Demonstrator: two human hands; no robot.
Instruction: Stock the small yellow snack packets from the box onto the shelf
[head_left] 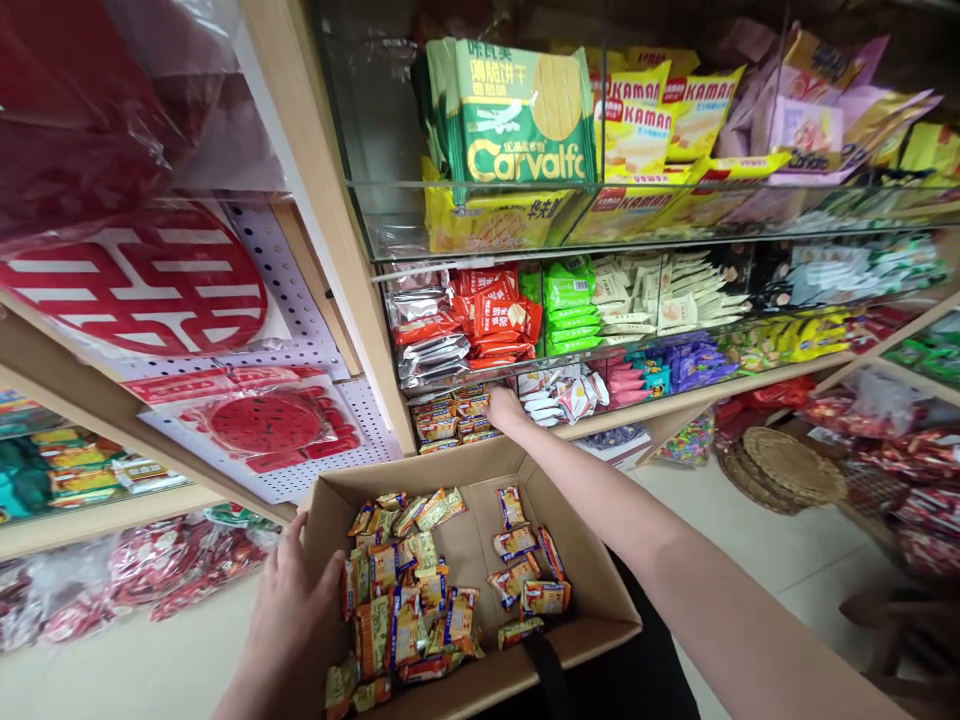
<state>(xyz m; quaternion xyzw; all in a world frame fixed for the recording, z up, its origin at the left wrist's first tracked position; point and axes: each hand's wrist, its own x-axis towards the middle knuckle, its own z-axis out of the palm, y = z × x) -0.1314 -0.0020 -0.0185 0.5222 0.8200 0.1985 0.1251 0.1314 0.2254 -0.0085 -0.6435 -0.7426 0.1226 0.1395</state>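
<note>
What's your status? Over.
Left hand holding box. Right hand at shelf packets, fingertips hidden. Loose packets inside box. Right forearm over box corner.

Fingertips of the right hand (pixel 506 410) are concealed among the small packets (pixel 439 422) on the shelf (pixel 720 390); whether they grip one cannot be determined. The near left corner of the cardboard box (pixel 480 485) is cut off by the lower edge. A dark brown object (pixel 900 620) at lower right is too blurred to identify.
</note>
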